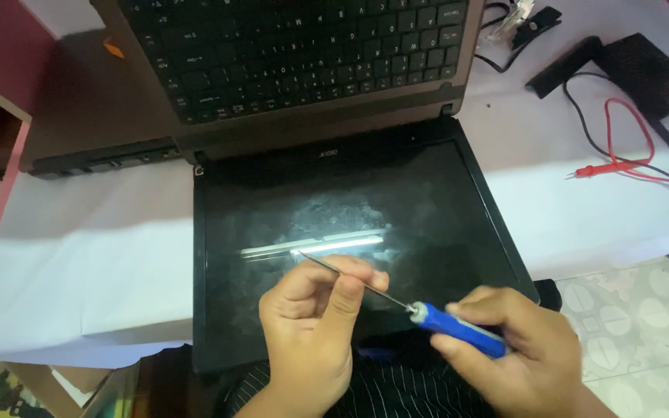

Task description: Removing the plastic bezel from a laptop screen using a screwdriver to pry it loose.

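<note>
**Screwdriver in both hands, laptop still whole**

Right hand [524,348] closed around the blue handle of the screwdriver [458,329]; left hand [311,317] pinches its thin metal shaft between thumb and fingers. Tool hovers over the dark screen of the opened-flat laptop [350,232] on the white table [94,248], tip not touching. Bezel looks intact, no screws or parts out: judged early, prying work all remaining. Multimeter probes [621,155] lie unused far right.

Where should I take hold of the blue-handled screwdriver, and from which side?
Grip the screwdriver by its thick blue handle, coming from the right, as the right hand does. The thin metal shaft tapers to a point up-left, passing under the left hand fingers, too slim for a firm hold. It sits above the laptop screen.
</note>
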